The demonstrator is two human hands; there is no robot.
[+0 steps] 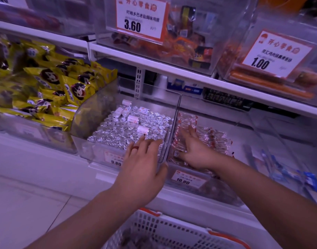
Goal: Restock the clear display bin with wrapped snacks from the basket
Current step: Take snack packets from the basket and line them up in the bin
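While both hands reach in | left hand (143, 164) grip wide | right hand (193, 150) grip wide on wrapped snacks (208, 139) | one basket (172, 229)

1. You work in dim, even light with a purple-blue cast.
2. You get glare off the foil-wrapped snacks (129, 128) and the white price card (141, 18).
3. Your view bends the shelf edge (172, 69); the yellow packets (46, 83) at far left smear into blur.

Basket (172, 229) before shelf, foil snacks bin (93, 146) left of wrapped-snack bin (226, 193)
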